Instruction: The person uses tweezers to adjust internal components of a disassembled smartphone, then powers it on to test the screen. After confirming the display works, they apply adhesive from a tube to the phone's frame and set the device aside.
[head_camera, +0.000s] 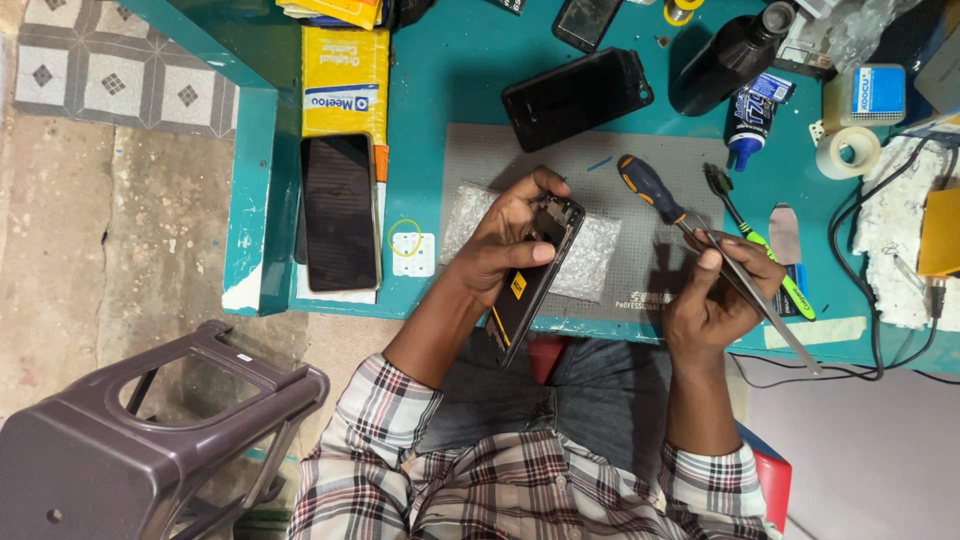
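Left grip clamped on opened phone | right grip clamped on tweezers

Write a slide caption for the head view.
Left hand holds an opened black smartphone; right hand grips slim metal tweezers over a grey rubber mat.

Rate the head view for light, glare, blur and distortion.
Head view: even, soft light, faint shadows; mild sheen on the phone screen at the table's edge; left hand with opened phone and right hand with tweezers sharp; wide-angle bending toward the stool.
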